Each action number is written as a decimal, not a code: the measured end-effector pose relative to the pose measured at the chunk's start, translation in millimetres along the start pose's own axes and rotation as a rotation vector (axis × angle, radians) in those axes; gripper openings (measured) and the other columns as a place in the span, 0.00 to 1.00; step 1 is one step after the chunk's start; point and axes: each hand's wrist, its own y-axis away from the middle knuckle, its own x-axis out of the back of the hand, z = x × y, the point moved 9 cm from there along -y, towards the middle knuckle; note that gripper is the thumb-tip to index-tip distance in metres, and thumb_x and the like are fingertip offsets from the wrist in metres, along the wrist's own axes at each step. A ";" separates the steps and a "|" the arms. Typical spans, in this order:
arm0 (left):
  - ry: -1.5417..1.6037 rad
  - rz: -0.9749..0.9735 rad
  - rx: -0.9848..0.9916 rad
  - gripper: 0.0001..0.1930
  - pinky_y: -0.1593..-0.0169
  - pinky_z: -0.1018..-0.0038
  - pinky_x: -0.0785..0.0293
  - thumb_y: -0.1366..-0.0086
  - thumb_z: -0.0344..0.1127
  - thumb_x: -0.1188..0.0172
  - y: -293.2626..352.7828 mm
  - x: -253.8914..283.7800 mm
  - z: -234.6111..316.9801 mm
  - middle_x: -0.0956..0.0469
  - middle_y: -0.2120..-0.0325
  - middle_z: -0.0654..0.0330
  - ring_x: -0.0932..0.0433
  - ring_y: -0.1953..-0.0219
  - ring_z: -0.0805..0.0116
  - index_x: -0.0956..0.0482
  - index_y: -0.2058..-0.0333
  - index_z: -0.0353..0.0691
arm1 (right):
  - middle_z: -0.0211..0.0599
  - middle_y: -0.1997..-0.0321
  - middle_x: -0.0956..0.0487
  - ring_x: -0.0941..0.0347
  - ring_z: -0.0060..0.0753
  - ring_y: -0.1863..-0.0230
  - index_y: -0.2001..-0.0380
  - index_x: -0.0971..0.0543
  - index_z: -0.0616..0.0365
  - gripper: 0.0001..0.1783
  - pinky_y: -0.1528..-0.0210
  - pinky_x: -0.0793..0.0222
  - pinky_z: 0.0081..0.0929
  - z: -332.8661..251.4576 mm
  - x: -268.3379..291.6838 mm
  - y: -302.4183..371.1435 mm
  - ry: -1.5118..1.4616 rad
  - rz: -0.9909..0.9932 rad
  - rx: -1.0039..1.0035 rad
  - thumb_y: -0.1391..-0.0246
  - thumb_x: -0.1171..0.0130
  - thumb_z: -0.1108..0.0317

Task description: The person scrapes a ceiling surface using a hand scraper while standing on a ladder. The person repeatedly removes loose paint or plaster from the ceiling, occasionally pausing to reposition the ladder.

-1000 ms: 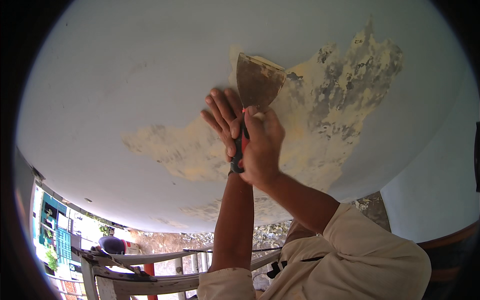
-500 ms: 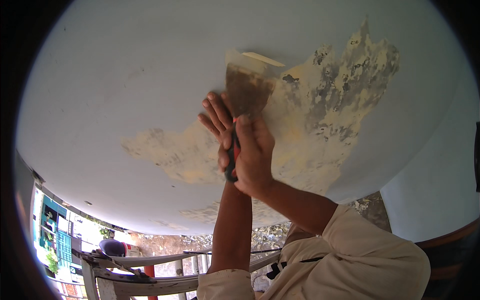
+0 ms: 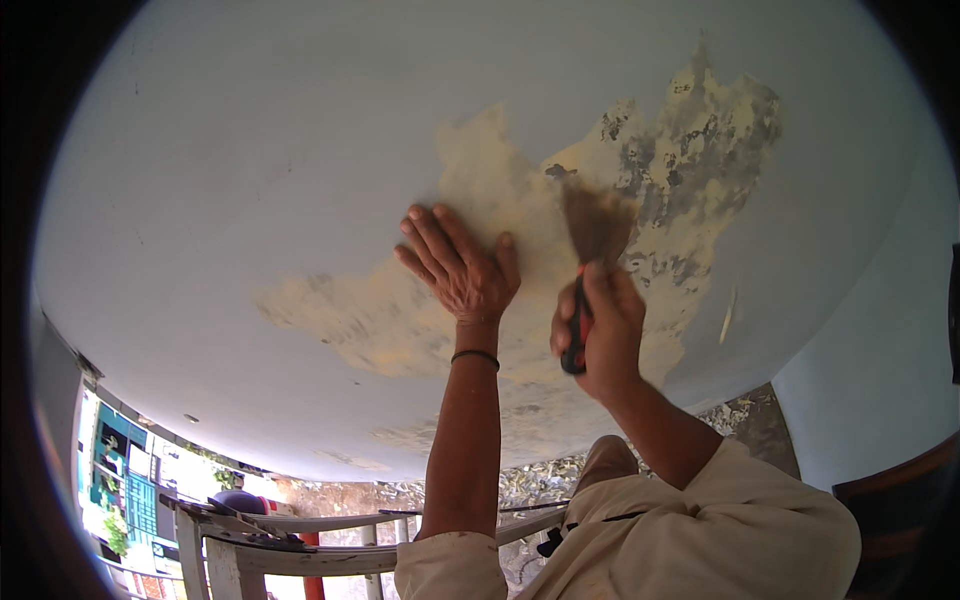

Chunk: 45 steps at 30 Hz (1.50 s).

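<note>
My left hand (image 3: 462, 268) lies flat on the pale grey wall (image 3: 270, 170), fingers stretched and thumb apart, with a dark band round its wrist. In my right hand (image 3: 612, 335), the fingers are wrapped round the black and red handle of a paint scraper (image 3: 600, 222). Its wide, stained blade points up, slightly blurred, over the right part of a bare patch (image 3: 490, 165). I cannot tell whether the blade touches the wall. The patch is cream with darker grey mottling. A thin paint flake (image 3: 729, 314) shows to the right of my right hand.
Below stands a worn whitish ladder (image 3: 300, 562), close to my left forearm. Paint chips (image 3: 540, 480) litter the ground at the wall's foot. Another wall (image 3: 880, 330) meets this one at the right. Behind the ladder is a dark rounded object (image 3: 238, 502).
The scraper has moved right and down with my right hand, away from my left hand. The strip of paint curling over the blade has come off, leaving more cream patch bare.
</note>
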 end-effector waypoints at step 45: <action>1.485 -0.669 0.699 0.14 0.41 0.70 0.27 0.29 0.26 0.36 221.6 101.7 271.7 0.22 0.45 0.56 0.22 0.44 0.66 0.19 0.46 0.35 | 0.30 0.45 0.22 0.23 0.32 0.47 0.46 0.25 0.47 0.14 0.47 0.21 0.37 -1.2 274.8 152.6 -0.443 0.229 -0.179 0.28 0.41 0.55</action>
